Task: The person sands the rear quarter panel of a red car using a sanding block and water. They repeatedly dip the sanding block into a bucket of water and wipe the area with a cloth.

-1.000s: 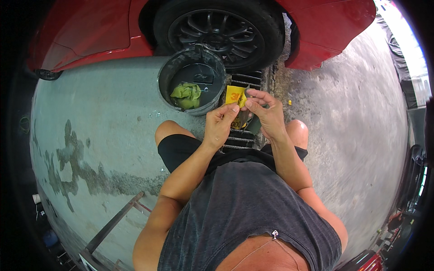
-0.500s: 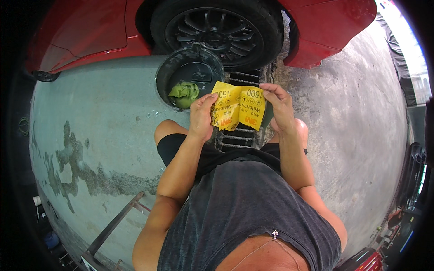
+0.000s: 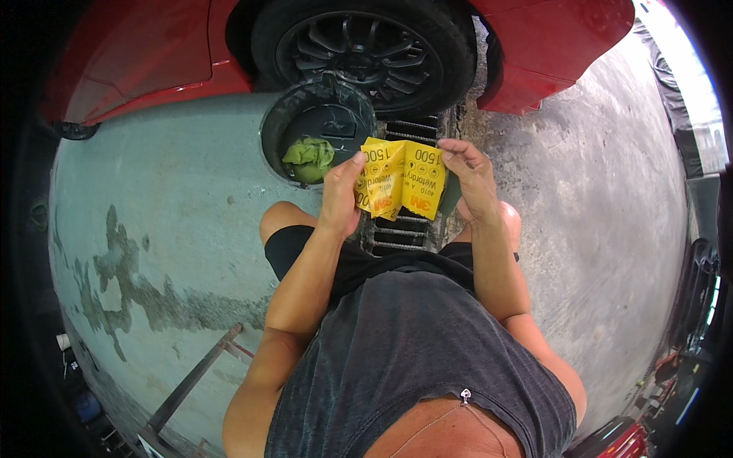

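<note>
A creased sheet of sandpaper (image 3: 421,179), printed yellow side up, is held between my hands above the drain grate. My left hand (image 3: 340,195) pinches its left edge, thumb on top. On the opposite side, my right hand (image 3: 475,183) grips the upper right corner between thumb and fingers. A fold runs down the sheet's middle, and its left part looks doubled over. Something dark grey-green (image 3: 451,192) shows beneath its right edge; whether it belongs to the same sheet I cannot tell. Just beyond my left hand stands a black bucket (image 3: 272,164) of water with a wet green cloth (image 3: 309,156) in it.
A red car (image 3: 145,57) with a black wheel (image 3: 359,57) stands right behind the bucket. The metal drain grate (image 3: 401,237) runs between my knees. A metal frame (image 3: 195,382) stands at the lower left. Wet patches (image 3: 122,252) mark the concrete floor on the left.
The left part of the sandpaper has tilted and drawn in slightly toward the fold, with more of an underlying layer showing. Both hands keep their grip in nearly the same place.
</note>
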`<state>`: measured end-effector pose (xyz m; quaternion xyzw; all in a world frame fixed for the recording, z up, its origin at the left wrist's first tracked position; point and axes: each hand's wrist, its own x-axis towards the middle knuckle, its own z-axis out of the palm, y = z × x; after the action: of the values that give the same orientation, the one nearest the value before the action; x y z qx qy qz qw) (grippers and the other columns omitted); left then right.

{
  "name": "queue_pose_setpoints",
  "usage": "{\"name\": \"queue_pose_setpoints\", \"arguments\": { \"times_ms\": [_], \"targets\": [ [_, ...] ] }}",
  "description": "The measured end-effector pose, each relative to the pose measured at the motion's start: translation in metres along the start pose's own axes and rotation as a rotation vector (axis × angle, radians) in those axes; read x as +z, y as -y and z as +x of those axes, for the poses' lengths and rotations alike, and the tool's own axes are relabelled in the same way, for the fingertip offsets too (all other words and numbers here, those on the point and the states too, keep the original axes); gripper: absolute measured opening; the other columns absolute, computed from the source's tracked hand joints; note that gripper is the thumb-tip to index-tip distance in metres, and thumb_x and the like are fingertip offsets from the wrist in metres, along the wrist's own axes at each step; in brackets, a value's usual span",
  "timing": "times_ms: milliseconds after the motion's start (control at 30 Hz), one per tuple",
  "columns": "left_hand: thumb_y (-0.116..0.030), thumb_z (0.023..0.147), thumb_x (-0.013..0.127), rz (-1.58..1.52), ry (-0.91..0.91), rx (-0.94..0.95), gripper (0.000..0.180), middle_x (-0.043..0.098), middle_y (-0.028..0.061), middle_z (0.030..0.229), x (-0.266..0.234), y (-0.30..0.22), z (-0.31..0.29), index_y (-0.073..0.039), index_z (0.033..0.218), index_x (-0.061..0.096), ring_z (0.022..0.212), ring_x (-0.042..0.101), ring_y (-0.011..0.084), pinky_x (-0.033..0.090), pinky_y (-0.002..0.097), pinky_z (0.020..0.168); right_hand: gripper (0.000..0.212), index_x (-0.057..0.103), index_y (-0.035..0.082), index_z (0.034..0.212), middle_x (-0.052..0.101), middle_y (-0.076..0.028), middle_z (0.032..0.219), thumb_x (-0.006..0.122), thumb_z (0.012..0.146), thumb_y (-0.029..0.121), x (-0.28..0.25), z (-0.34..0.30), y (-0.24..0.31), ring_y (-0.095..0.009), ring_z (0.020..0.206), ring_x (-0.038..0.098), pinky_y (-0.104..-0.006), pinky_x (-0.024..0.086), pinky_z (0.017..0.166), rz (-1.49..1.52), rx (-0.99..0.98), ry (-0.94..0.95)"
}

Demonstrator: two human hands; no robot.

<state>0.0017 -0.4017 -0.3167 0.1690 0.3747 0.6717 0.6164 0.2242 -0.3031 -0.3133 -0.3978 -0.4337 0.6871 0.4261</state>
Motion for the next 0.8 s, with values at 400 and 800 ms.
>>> {"name": "queue_pose_setpoints", "arguments": {
  "times_ms": [400, 800],
  "targets": [
    [-0.011, 0.106, 0.069, 0.042, -0.167, 0.05, 0.01, 0.075, 0.0046, 0.099, -0.016, 0.013, 0.006, -0.004, 0.099, 0.067, 0.085, 0.072, 0.0097, 0.059, 0.0272, 0.078, 0.037, 0.063, -0.002, 0.137, 0.068, -0.015, 0.125, 0.061, 0.099, -0.002, 0.009, -0.002, 0.015, -0.026, 0.113, 0.07, -0.0358, 0.061, 0.096, 0.424, 0.09, 0.02],
    [-0.011, 0.107, 0.066, 0.005, -0.117, 0.091, 0.012, 0.077, 0.0065, 0.102, -0.023, 0.01, 0.001, 0.0, 0.108, 0.07, 0.086, 0.073, 0.0108, 0.061, 0.0282, 0.079, 0.049, 0.055, -0.001, 0.147, 0.067, -0.017, 0.129, 0.047, 0.099, -0.005, -0.006, -0.004, -0.015, -0.029, 0.118, 0.07, -0.0402, 0.061, 0.1, 0.051, 0.062, 0.002]
  ]
}}
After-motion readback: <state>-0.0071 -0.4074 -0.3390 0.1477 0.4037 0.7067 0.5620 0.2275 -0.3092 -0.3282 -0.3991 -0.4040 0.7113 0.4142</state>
